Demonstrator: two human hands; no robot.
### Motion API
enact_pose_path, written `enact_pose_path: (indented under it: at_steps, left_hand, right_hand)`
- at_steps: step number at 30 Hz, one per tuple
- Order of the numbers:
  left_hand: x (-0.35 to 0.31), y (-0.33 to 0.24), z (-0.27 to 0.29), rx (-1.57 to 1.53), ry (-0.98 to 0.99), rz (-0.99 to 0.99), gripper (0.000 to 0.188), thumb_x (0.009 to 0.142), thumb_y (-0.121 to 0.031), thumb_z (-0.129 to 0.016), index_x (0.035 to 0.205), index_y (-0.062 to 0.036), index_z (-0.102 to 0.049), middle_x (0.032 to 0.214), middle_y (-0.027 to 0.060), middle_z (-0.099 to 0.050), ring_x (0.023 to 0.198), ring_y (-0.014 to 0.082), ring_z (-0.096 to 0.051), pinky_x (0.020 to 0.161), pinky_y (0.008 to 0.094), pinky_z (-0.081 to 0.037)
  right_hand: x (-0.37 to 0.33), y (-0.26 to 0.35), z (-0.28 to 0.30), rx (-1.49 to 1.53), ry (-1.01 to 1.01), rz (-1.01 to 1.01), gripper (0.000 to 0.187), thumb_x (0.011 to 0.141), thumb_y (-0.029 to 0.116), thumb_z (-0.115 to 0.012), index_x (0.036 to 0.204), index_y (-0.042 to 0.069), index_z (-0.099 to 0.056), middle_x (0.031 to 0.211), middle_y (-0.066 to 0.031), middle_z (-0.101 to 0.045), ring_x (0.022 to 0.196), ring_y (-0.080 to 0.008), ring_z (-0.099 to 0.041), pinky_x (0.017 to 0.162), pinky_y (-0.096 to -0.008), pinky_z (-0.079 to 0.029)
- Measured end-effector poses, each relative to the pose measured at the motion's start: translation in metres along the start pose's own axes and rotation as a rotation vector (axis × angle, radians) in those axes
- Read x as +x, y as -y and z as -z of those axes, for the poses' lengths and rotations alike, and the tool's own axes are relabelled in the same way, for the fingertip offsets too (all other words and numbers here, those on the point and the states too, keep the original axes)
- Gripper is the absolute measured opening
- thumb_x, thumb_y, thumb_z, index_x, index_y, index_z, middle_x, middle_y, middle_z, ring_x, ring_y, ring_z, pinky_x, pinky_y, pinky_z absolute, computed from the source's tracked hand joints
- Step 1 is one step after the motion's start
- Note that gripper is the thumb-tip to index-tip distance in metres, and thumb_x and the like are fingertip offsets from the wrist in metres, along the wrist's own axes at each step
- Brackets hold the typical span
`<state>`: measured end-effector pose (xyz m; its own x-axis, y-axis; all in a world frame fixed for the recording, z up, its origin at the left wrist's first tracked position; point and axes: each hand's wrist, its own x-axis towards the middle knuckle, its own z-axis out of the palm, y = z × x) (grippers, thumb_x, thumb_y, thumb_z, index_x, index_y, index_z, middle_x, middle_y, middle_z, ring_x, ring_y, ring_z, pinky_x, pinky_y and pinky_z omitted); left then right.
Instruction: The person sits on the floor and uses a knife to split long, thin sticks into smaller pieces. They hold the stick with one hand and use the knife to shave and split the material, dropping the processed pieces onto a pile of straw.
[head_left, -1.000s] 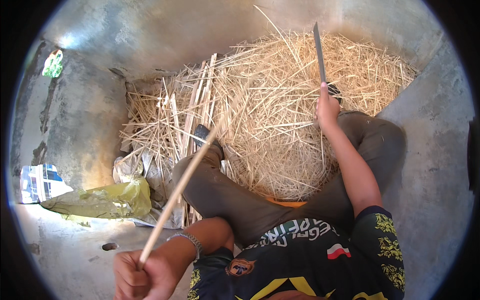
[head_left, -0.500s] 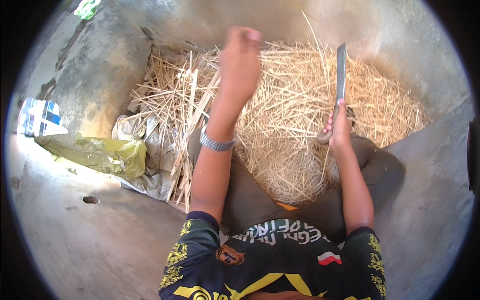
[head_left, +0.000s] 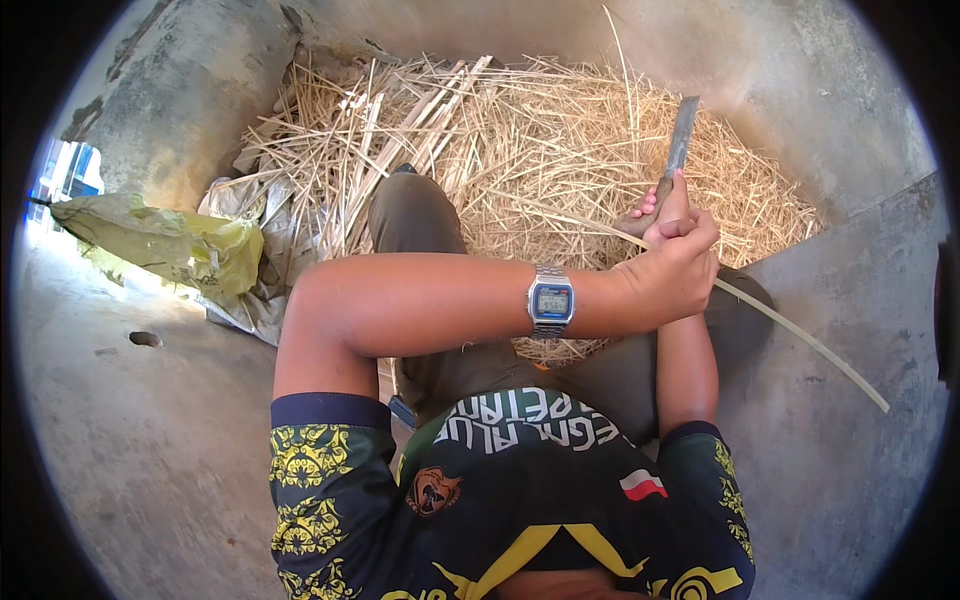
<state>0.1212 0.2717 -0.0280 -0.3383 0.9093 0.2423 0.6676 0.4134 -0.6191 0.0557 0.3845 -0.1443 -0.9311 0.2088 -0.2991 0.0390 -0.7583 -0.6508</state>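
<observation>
My right hand (head_left: 668, 205) is closed round the wooden handle of a knife (head_left: 682, 138), its straight blade pointing up and away from me. Across my body reaches my left arm, so that my left hand (head_left: 682, 262) lies just nearer than the right one and overlaps it. The left fingers are curled on a long pale split strip (head_left: 815, 345), perhaps bamboo. One end of it hangs out at the right over my knee; the rest runs left past the knife handle, over the shavings. Whether the blade touches the strip I cannot tell.
A heap of thin shavings (head_left: 560, 130) fills the space before my crossed legs. Wider strips (head_left: 440, 110) lie on its left side. At the left are a yellowish plastic sheet (head_left: 190, 240) and crumpled grey sacking (head_left: 275, 205). Concrete walls (head_left: 800, 110) enclose the place.
My left hand has swung from above the heap across to the right, beside the right hand, and now shows a strip in it. The knife has tilted slightly.
</observation>
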Motion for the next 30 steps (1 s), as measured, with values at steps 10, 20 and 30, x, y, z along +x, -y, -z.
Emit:
enact_pose_path:
  at_steps: [10,20,30]
  left_hand:
    - [-0.028,-0.005,0.000,0.269,-0.084,-0.208,0.021,0.082,-0.015,-0.054,0.079,0.0039,-0.062,0.062,0.0101,-0.056,0.060,0.0234,-0.053,0.094,0.0434,-0.043]
    - [-0.041,-0.011,0.002,0.168,-0.148,-0.212,0.020,0.082,-0.016,-0.054,0.079,0.0022,-0.062,0.062,0.0094,-0.055,0.059,0.0231,-0.053,0.093,0.0446,-0.045]
    - [-0.049,-0.011,-0.003,0.140,-0.175,-0.225,0.018,0.081,-0.015,-0.055,0.078,0.0018,-0.062,0.062,0.0071,-0.054,0.058,0.0216,-0.052,0.091,0.0435,-0.046]
  right_hand:
    - [0.014,0.019,-0.029,-0.095,-0.227,-0.115,0.047,0.102,0.054,-0.048,0.078,0.015,-0.039,0.057,0.0033,-0.035,0.047,-0.0100,-0.034,0.048,-0.0282,-0.036]
    - [0.023,0.010,-0.019,-0.127,-0.212,-0.132,0.047,0.103,0.053,-0.046,0.077,0.014,-0.042,0.057,0.0031,-0.035,0.047,-0.0098,-0.035,0.047,-0.0289,-0.036]
    - [0.023,0.003,-0.020,-0.145,-0.179,-0.180,0.047,0.102,0.053,-0.048,0.079,0.013,-0.043,0.057,0.0035,-0.037,0.047,-0.0095,-0.036,0.048,-0.0290,-0.036]
